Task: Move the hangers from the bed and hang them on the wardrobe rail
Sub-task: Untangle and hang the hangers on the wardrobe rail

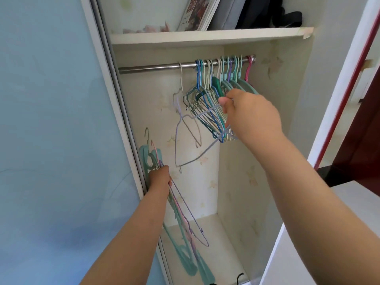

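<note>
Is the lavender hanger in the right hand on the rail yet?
Not yet: lavender hanger hangs tilted from right hand, below rail.

Coloured hangers (218, 87) are hanging bunched at the right end of the wardrobe rail (154, 67); one white hanger (181, 83) is hanging apart, leftward.

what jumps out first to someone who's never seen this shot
The crowd of coloured hangers bunched at the right end of the steel wardrobe rail draws the eye first, with the right hand pinching a pale lilac wire hanger just below them. Low on the left, the left hand grips a bundle of teal, pink and purple hangers hanging down along the sliding door's edge.
</note>
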`<state>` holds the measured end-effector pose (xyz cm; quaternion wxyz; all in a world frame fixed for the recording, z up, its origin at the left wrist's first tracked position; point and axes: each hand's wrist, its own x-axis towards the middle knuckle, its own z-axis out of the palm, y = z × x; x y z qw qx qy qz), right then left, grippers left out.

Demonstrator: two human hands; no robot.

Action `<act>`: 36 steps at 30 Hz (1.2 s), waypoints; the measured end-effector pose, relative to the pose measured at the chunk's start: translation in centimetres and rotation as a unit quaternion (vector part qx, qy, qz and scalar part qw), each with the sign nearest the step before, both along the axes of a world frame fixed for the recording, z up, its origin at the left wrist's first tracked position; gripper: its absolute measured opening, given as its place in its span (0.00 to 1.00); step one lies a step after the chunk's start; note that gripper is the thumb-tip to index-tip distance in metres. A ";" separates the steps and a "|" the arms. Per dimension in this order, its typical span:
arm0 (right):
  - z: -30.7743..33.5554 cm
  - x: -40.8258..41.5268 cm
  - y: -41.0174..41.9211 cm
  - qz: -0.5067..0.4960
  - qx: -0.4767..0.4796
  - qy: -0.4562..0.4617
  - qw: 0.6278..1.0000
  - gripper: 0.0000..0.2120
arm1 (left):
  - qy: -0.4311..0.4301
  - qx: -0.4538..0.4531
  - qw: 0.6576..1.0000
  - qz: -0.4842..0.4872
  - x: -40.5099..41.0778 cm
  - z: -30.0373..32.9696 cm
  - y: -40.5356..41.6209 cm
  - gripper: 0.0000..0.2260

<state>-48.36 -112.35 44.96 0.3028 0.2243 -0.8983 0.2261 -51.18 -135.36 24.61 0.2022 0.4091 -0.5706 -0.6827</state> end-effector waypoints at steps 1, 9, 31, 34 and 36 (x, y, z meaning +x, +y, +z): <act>-0.4 -0.5 -0.5 -0.003 -0.011 0.015 1.000 0.17 | 0.001 0.002 1.000 0.002 0.0 0.0 -0.2 0.07; -2.8 -4.2 -5.6 0.047 -0.118 0.054 0.990 0.18 | 0.030 0.014 0.999 -0.006 -0.5 1.9 0.1 0.07; -11.1 -14.2 -6.5 -0.114 0.117 -0.137 0.977 0.23 | 0.137 0.064 0.986 -0.067 -0.8 4.7 0.0 0.08; -11.8 -13.4 -6.1 -0.091 -0.001 -0.096 0.991 0.26 | 0.159 0.088 0.979 -0.096 -0.9 4.7 0.1 0.12; -13.1 -11.9 -5.9 -0.029 -0.073 0.035 0.996 0.25 | 0.175 0.097 0.974 -0.108 -1.1 4.7 0.4 0.13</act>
